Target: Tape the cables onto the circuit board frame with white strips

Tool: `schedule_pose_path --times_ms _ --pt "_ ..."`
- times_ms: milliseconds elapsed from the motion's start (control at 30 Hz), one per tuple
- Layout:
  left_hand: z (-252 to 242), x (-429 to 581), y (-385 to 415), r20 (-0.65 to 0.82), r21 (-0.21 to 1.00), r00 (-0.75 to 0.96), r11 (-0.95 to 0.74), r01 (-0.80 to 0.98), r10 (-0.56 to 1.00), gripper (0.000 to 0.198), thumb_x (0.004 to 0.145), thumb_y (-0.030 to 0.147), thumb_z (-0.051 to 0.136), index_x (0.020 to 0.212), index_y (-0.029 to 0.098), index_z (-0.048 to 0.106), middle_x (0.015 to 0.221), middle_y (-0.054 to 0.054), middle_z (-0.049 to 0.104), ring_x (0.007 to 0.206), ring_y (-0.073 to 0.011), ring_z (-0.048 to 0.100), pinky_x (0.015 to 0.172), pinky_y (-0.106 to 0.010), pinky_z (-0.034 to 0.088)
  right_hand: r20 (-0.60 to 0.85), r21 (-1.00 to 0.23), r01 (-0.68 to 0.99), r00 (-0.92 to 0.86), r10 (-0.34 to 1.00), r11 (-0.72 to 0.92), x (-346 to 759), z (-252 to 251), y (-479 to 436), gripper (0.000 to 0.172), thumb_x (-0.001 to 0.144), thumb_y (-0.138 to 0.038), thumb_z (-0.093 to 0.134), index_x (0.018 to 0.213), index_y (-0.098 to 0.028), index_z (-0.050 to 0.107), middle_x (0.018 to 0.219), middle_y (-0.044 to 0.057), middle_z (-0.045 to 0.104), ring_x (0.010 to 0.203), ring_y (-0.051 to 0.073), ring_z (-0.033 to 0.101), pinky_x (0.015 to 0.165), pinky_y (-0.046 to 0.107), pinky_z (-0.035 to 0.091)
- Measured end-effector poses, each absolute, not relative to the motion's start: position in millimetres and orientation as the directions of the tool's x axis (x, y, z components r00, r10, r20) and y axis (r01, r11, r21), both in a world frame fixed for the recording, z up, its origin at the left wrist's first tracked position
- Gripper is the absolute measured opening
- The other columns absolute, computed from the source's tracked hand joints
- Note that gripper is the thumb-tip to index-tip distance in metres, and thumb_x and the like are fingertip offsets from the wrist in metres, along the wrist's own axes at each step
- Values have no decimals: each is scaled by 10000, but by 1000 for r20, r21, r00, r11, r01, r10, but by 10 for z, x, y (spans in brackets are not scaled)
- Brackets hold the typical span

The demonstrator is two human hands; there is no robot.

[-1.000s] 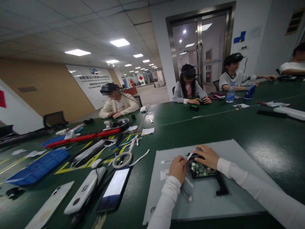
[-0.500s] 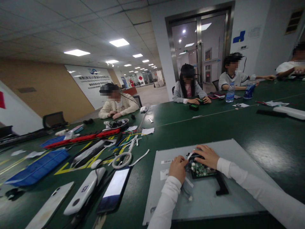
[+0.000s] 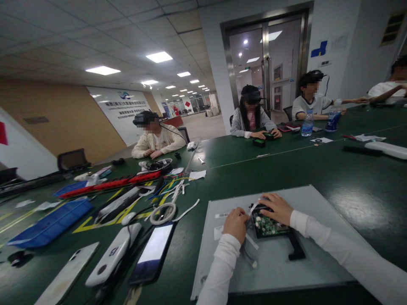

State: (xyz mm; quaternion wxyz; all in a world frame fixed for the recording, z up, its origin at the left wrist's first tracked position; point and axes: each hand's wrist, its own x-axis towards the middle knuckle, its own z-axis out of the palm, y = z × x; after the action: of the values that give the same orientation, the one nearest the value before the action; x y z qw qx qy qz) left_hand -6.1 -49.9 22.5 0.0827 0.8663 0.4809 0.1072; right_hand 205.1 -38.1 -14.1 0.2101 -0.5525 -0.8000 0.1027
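A green circuit board (image 3: 270,227) in a black frame with a protruding black arm (image 3: 296,250) lies on a flat grey panel (image 3: 286,271). My right hand (image 3: 276,208) rests over the far edge of the board, its fingers bent round the frame. At the board's left corner my left hand (image 3: 235,224) is closed, thumb and fingertips together on a thin white strip (image 3: 253,208). Below its fingers hang a pale strip (image 3: 252,241) and grey wires ending in a white connector (image 3: 254,264). Fingers hide part of the board.
Left of the panel lie a dark-screened phone (image 3: 154,252), a white handheld device (image 3: 112,254), a white phone (image 3: 68,271), a tape ring (image 3: 163,213) and a blue tray (image 3: 51,224). Beyond are cables and a red power strip (image 3: 111,184). Several people sit across the green table.
My left hand has shifted slightly left from the board, and more of the white strip shows at its fingertips. The right hand and the board stay nearly still.
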Motion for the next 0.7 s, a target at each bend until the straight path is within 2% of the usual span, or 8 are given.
schedule_pose_path --times_ms 233,467,567,633,700 --pt "232 -76 -488 114 218 527 -539 814 842 316 727 47 412 839 214 655 913 -35 534 885 -161 452 804 -276 367 243 -409 835 -290 926 369 2049 -144 -383 426 770 -502 389 1120 -286 500 1188 48 431 1106 224 344 894 396 306" --pt "354 -89 -528 78 240 523 -525 817 849 283 754 81 387 875 195 617 939 -46 529 912 -161 454 826 -285 358 297 -506 791 -214 931 344 2151 -139 -345 456 773 -480 384 1130 -218 493 1158 76 439 1085 203 383 924 343 311" --pt "389 -98 -544 69 232 513 -513 826 856 264 790 161 375 966 191 569 963 -57 519 928 -170 454 836 -304 353 236 -485 850 -98 967 205 2339 -114 -314 487 764 -508 368 1153 -233 471 1185 81 412 1087 230 382 893 379 331" --pt "390 -99 -557 66 236 520 -519 821 852 286 799 250 392 1048 193 521 1009 -67 509 954 -185 447 849 -323 346 166 -425 903 20 986 54 2512 -101 -301 516 752 -530 362 1173 -245 447 1207 95 389 1094 265 369 862 427 335" --pt "381 -95 -579 63 255 529 -526 811 846 393 784 368 417 1130 186 458 1084 -84 486 1003 -209 425 876 -353 329 101 -336 937 134 986 -93 2705 -94 -299 548 730 -560 371 1181 -255 432 1220 114 371 1106 307 346 830 486 322"
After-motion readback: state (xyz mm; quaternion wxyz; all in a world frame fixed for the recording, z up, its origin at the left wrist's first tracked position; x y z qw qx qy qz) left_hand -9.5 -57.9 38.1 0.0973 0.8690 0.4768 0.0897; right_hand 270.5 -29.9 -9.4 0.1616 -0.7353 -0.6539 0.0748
